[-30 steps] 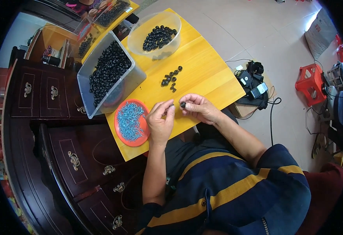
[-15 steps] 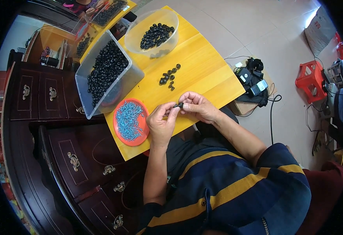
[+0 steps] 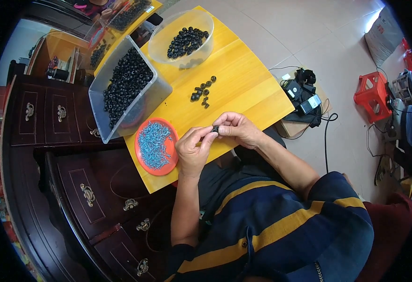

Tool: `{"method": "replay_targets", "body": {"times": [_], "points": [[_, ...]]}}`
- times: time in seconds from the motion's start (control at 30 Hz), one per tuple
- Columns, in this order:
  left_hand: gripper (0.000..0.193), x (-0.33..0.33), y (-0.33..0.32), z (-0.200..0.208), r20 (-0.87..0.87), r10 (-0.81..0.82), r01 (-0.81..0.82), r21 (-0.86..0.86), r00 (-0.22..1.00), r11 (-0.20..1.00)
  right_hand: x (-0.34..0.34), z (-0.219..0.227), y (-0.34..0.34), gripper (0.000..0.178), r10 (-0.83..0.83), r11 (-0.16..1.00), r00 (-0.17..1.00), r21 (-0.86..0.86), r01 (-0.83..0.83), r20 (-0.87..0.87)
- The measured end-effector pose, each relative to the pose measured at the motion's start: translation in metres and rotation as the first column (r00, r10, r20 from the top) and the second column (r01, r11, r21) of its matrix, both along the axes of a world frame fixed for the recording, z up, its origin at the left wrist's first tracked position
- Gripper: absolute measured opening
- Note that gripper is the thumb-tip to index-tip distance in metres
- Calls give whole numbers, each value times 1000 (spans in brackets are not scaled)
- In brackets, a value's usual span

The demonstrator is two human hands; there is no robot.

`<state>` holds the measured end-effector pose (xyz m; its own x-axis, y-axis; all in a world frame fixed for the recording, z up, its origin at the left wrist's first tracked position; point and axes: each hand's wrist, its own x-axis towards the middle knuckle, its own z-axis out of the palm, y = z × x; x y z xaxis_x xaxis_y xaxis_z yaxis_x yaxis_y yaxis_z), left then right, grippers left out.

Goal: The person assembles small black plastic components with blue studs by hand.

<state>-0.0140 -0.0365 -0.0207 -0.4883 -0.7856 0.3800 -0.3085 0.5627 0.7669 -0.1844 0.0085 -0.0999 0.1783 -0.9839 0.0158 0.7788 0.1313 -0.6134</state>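
Note:
Above the near edge of the yellow table, my left hand (image 3: 193, 146) and my right hand (image 3: 239, 129) meet at the fingertips. Between them they pinch a small black round part (image 3: 215, 128), partly hidden by the fingers. Just left of my left hand lies an orange plate (image 3: 174, 165) heaped with small bluish metallic pieces (image 3: 155, 144), perhaps screws. Beyond my hands several loose black round parts (image 3: 201, 90) are scattered on the tabletop. A clear rectangular bin (image 3: 156, 89) holds a big pile of similar black parts (image 3: 127, 84).
A round clear tub (image 3: 158, 49) with more black parts stands at the table's far end. Dark wooden drawers (image 3: 81, 185) line the left side. On the floor to the right are a box with black gear and cables (image 3: 304, 96) and a red stool (image 3: 372, 96).
The fingertips have turned the black part: it lay more sideways and now stands more upright in the pinch. Both hands keep nearly the same place.

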Motion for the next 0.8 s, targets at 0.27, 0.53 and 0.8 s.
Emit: {"method": "replay_targets", "body": {"times": [0.27, 0.53, 0.8], "points": [[20, 10, 8, 8, 21, -59, 61, -73, 998, 995, 2, 4, 4, 17, 68, 996, 997, 48, -70, 37], [23, 25, 21, 4, 59, -5, 18, -229, 998, 973, 12, 13, 8, 18, 118, 992, 993, 45, -118, -5], [23, 40, 31, 13, -10, -14, 15, 171, 1000, 985, 14, 23, 8, 19, 261, 964, 959, 82, -253, -113]]}}
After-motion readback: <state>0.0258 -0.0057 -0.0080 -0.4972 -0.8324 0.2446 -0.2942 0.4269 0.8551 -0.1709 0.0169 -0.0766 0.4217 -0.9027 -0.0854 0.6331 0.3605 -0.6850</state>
